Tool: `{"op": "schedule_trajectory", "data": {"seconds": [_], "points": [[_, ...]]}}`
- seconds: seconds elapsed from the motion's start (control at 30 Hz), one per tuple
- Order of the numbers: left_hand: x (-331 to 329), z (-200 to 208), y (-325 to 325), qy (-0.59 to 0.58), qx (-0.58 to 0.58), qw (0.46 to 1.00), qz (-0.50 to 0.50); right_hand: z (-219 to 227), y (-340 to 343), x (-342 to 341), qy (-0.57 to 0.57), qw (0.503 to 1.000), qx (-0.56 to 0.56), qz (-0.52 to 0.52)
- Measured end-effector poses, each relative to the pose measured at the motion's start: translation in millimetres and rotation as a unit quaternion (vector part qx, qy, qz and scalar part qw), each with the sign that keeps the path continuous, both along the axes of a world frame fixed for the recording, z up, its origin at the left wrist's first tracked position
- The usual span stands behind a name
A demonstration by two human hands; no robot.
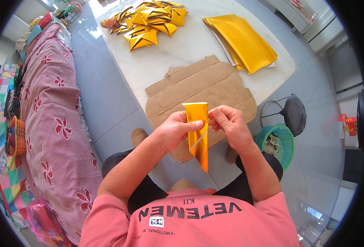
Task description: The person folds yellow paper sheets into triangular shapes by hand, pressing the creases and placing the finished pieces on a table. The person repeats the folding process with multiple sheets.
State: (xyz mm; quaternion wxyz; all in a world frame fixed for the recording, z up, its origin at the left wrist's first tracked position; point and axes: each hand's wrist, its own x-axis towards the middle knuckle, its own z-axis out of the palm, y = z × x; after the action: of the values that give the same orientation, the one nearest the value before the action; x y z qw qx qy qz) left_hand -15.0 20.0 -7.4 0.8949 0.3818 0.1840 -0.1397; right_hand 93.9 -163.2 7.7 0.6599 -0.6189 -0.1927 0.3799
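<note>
Both hands' fingers clamp the folded gold paper strip point(198, 131), hiding its middle; at four o'clock, a green basket point(287, 142) holds unclear scraps.

One cam only, worn on the head, fisheye, looking steeply down and fwd over the person's own chest and knees. Close in: the hands sit mid-frame, forearms enter from the lower edge. Farther off, the white bench point(182, 49) fills the top centre. A bed with a pink flowered cover point(54, 107) runs down the left side, grey floor point(313, 164) to the right. Edges bend and go dark at the rim. No 2nd view to overlap with.
</note>
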Motion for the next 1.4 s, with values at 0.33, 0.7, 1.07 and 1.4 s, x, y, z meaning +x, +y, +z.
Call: {"op": "schedule_trajectory", "data": {"seconds": [0.33, 0.7, 1.07, 1.4], "points": [[0.9, -4.4, 0.4, -0.052, -0.06, 0.994, 0.081, 3.0, 0.8, -6.3, -0.011, 0.999, 0.004, 0.041], [1.0, -7.8, -4.5, -0.029, -0.033, 0.994, 0.099, -5.0, 5.9, -20.3, -0.197, 0.976, -0.075, -0.048], [1.2, -13.2, -8.0, -0.034, -0.03, 0.991, 0.126, -7.4, 10.0, -32.3, -0.316, 0.942, -0.086, -0.076], [-1.3, -8.4, 0.6, -0.029, -0.06, 0.997, 0.024, 0.1, 3.9, -13.7, -0.081, 0.994, -0.007, -0.068]]}}
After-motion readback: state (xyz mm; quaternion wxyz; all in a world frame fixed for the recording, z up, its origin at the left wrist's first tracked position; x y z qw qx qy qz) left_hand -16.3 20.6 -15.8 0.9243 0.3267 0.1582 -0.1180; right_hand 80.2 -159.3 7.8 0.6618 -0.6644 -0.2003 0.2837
